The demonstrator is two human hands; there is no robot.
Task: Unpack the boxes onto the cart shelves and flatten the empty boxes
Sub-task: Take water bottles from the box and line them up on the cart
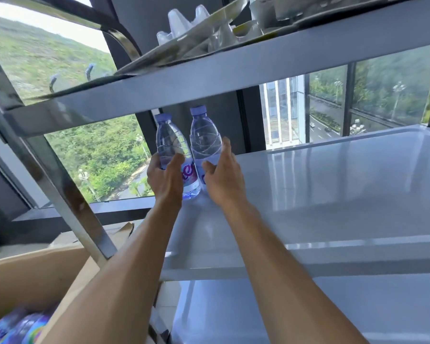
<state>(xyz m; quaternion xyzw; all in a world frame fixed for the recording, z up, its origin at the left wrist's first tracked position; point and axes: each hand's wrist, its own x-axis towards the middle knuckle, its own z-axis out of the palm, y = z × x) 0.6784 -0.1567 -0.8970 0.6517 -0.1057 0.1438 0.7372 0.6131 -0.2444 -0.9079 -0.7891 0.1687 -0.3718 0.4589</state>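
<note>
Two water bottles (189, 150) stand upright, side by side at the middle shelf's (333, 194) far left corner. Left hand (165, 176) is wrapped round the left one, right hand (221, 175) loosely cupping the right one, fingers half spread.

Bright daylight from windows (67, 155) behind; glare on glossy middle shelf (333, 194); wide-angle edge bending; bottom-left bottles in box (18, 326) blurred.
</note>
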